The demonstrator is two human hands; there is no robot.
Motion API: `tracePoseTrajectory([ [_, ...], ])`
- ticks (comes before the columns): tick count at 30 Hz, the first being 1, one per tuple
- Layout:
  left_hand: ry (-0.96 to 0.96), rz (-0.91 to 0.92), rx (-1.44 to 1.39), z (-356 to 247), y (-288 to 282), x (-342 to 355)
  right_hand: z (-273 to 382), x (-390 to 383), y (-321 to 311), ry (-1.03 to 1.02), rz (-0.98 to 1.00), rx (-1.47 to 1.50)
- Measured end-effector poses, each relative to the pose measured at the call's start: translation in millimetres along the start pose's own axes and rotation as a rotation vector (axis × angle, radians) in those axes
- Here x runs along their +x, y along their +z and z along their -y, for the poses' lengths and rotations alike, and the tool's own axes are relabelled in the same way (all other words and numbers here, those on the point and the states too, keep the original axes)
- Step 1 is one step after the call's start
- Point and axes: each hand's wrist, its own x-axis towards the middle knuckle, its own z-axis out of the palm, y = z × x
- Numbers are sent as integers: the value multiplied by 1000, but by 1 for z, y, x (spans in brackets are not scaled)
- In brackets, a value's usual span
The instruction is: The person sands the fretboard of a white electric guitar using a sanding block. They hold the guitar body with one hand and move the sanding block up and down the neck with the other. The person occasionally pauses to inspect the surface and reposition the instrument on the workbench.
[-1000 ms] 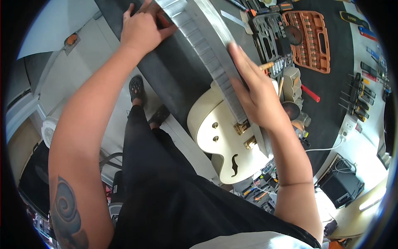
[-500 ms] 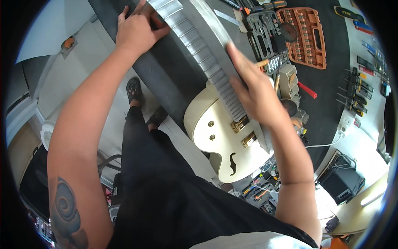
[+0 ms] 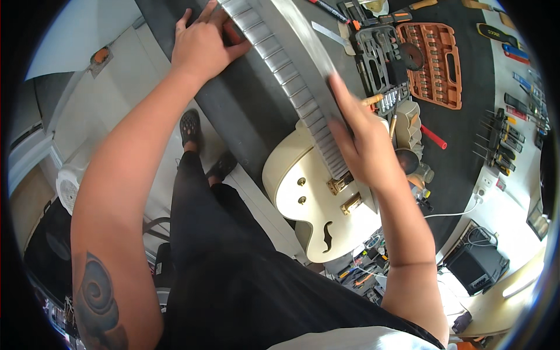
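A cream electric guitar (image 3: 294,204) with an f-hole and gold pickups lies on the dark bench. Silver covering lies between the frets along its fingerboard (image 3: 280,69). On top of the neck rests a long grey metal beam (image 3: 312,51), lying lengthwise. My right hand (image 3: 370,146) is closed around the beam's near part, its fingers along the side. At the far end, my left hand (image 3: 204,46) is at the neck's left edge, thumb and some fingers against it and one finger stretched away. The neck partly hides those fingertips.
Right of the guitar are an open grey tool case (image 3: 376,52), an orange socket case (image 3: 434,67), a red tube (image 3: 433,137) and a cream scalloped holder (image 3: 408,125). Screwdrivers (image 3: 507,137) hang by the wall. A white cable (image 3: 449,214) runs to an outlet.
The whole view has shifted slightly, so the bench sits a little lower and to the right. My right hand stays on the beam, less blurred; the left keeps its place at the neck.
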Motion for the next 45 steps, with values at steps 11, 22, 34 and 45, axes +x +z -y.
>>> tracePoseTrajectory([
  [11,-13,6,-63,-1,-1,-7,5,-12,8,-72,-14,3],
  [22,60,-76,-66,-7,3,1,18,119,5,-207,-24,-69],
  [34,53,-46,-72,1,6,-2,0,26,-1,-67,48,-16],
  [45,82,-73,162,36,36,5,-16,-60,-9,-38,42,41],
])
